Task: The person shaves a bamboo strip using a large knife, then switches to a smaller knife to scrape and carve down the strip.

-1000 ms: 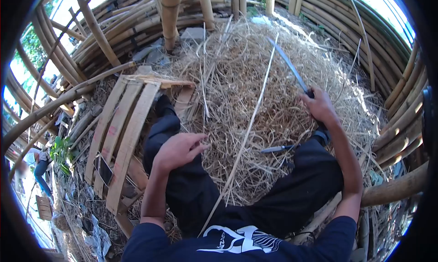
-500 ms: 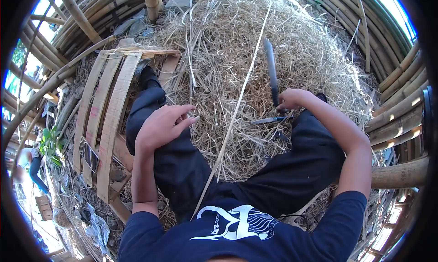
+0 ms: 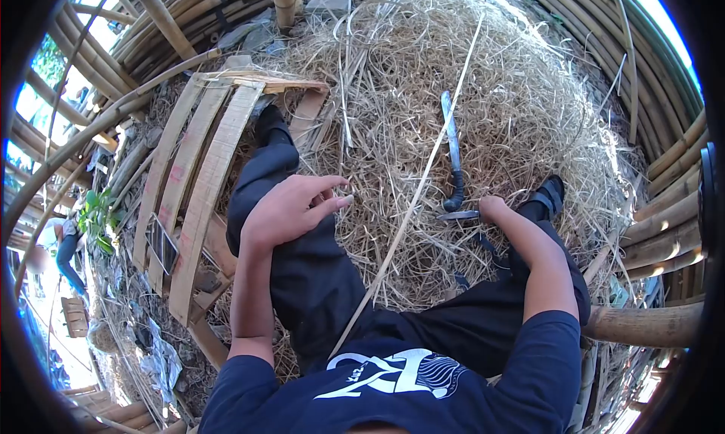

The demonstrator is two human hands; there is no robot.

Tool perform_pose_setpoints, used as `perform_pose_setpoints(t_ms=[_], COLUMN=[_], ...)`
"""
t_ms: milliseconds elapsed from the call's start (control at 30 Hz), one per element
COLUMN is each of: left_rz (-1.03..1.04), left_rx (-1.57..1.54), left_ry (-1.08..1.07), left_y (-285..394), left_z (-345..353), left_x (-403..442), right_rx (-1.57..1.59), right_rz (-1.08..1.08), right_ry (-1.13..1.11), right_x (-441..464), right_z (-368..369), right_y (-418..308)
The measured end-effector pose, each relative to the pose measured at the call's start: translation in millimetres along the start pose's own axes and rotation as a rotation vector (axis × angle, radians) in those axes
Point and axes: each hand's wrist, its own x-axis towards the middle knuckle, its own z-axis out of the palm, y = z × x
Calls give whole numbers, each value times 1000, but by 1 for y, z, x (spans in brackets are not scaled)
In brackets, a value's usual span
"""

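A person's right hand (image 3: 492, 209) reaches the handle end of a small knife (image 3: 458, 216) on a heap of dry shavings (image 3: 393, 117); whether the fingers grasp it cannot be told. The left hand (image 3: 291, 211) hangs loosely spread above the thigh (image 3: 302, 279), as a long knife (image 3: 454, 154) lies just beyond the smaller blade.

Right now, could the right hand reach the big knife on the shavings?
Probably yes: the big knife lies near the right hand, its handle uncovered. But that hand is at the smaller knife, perhaps gripping it, and might need to let go.
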Motion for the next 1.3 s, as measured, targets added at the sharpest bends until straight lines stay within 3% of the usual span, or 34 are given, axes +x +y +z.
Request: perform_pose_setpoints(t_ms=[200,433,600,800,867,1067,1200,1300], left_rz=[-22,23,-3,-4,-1,-17,47,53], left_rx=[-36,-30,-40,-38,-34,27,195,190], left_ry=[18,14,-21,-22,-22,-39,10,105], left_y=[-1,-7,1,-1,-1,-2,2,13], left_z=[0,1,-4,-4,-3,2,12,38], left_x=[0,4,2,3,3,10,7,-2], right_rx=[-27,-174,-217,129,279,1169,1365,1446], right_rz=[-70,-376,-442,-467,-478,-319,-304,-102], right_ry=[75,114,97,20,205,205,187,207], right_x=[-15,-39,-91,-142,-152,-170,-127,-137], right_z=[-14,-37,-61,-104,-120,-162,-146,-152], right_y=[-3,-19,-49,-47,-39,-42,-50,-61])
